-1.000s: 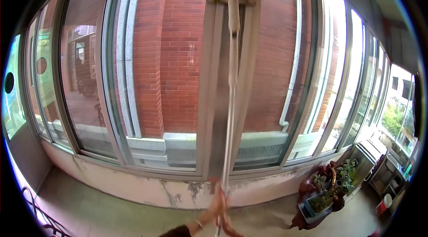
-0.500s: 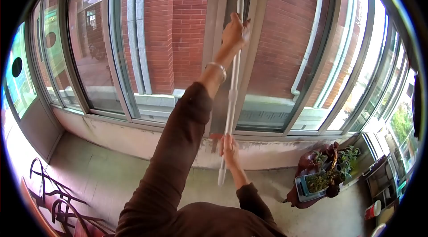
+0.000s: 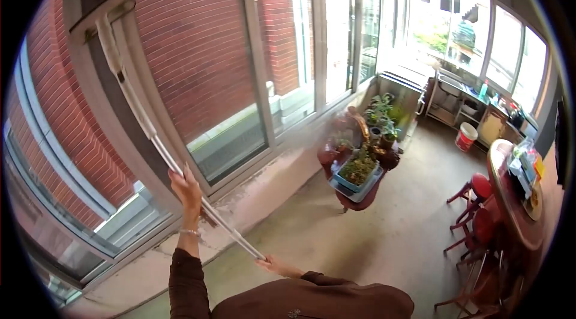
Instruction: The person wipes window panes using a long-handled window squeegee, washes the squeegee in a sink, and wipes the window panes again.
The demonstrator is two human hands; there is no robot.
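Note:
A long-handled window squeegee [image 3: 135, 106] slants from the upper left down toward my body. Its wide head [image 3: 99, 16], with a dark blade along the edge, is up against the frame strip between two window panes. My left hand [image 3: 187, 190], with a bracelet at the wrist, is closed round the middle of the pole. Around the pole's lower end my right hand [image 3: 277, 266] is closed, close to my body. A large windowpane [image 3: 192, 49] stands to the right of the pole, with a red brick wall showing through it.
Potted plants and a blue tray of greenery [image 3: 358, 174] sit on a dark red stand by the wall. To the right are red stools [image 3: 482, 226] and a round table [image 3: 501, 184]. A white-and-red bucket [image 3: 466, 137] stands before the far counter [image 3: 453, 84].
My view has swung right, bringing the table, stools and counter into sight. The squeegee's head has come into view, and its pole has gone from near upright to slanted. Both hands stay on it.

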